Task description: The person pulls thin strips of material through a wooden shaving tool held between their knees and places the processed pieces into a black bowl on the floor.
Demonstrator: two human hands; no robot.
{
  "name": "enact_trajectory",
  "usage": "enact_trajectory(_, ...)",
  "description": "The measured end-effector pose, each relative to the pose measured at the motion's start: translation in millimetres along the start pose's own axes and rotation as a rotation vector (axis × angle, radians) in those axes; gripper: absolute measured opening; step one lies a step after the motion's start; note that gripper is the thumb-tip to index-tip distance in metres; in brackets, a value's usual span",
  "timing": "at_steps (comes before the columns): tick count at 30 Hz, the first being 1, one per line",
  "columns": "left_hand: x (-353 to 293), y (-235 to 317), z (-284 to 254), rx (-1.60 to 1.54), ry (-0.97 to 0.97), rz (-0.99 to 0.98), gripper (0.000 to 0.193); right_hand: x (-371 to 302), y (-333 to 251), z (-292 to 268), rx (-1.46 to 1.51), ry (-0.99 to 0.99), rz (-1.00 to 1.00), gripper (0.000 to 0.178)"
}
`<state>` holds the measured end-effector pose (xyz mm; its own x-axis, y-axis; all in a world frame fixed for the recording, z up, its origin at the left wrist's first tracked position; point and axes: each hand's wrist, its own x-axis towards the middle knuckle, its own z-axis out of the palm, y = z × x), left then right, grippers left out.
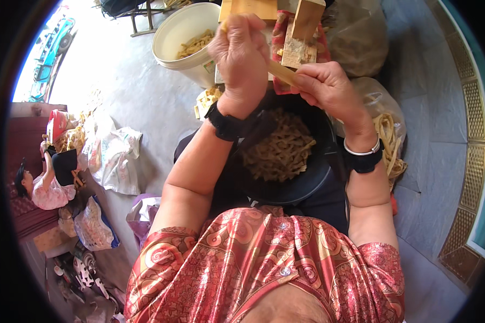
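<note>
- Left hand (241,51) closed in a fist round the upper end of a pale wooden strip (280,71).
- Right hand (326,86) pinching the strip's lower end, just beside the left.
- Directly below both hands, a black basin (302,185) holding cut tan strips.
- Beyond the left hand, a cream bucket (172,40); beyond the right, a wooden block (302,32).

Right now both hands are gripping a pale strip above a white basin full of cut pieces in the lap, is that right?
Not quite: the basin in the lap is black, not white; the white one is the bucket farther off. The head view shows it. The left hand and right hand do grip the pale strip above the cut pieces.
</note>
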<state>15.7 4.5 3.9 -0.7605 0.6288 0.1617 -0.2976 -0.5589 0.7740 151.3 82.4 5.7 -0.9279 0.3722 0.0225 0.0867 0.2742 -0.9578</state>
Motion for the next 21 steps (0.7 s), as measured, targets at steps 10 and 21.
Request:
enact_trajectory(10,-7,-17,-4,0.702,-0.369,0.819,0.023,-6,8,9,1.048,-0.035,-0.045,0.019)
enact_trajectory(21,-17,-9,-2,0.368,-0.410,-0.385,0.032,8,30,25,0.010,0.521,-0.204,0.024)
